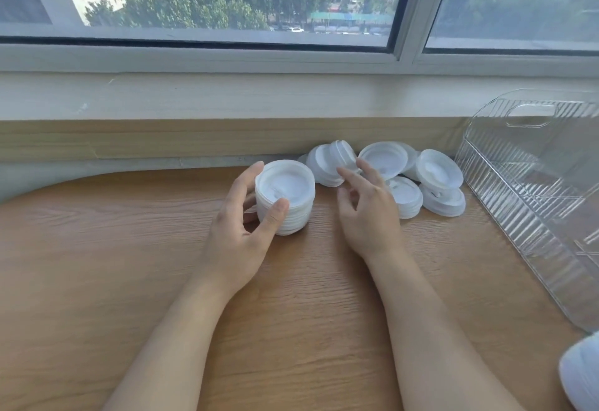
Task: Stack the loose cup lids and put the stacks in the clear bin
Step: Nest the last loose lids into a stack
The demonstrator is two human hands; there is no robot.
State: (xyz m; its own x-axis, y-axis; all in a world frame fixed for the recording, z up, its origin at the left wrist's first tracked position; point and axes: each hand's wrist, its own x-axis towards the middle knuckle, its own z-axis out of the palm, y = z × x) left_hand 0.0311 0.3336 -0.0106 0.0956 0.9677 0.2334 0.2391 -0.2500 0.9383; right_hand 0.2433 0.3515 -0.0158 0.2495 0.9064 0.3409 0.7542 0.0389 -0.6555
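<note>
Stacking step: left hand (241, 216) grips lid stack (287, 196) on desk (129, 248), right hand (366, 206) spread, empty, near loose lids (405, 177); next, likely pick one and nest it

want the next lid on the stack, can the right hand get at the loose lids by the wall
Probably yes: the right hand hovers open just before the loose lids, nothing between; the left hand grips the stack.

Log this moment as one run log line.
left hand grips lid stack | right hand open, reaching loose lids | clear bin empty
</note>
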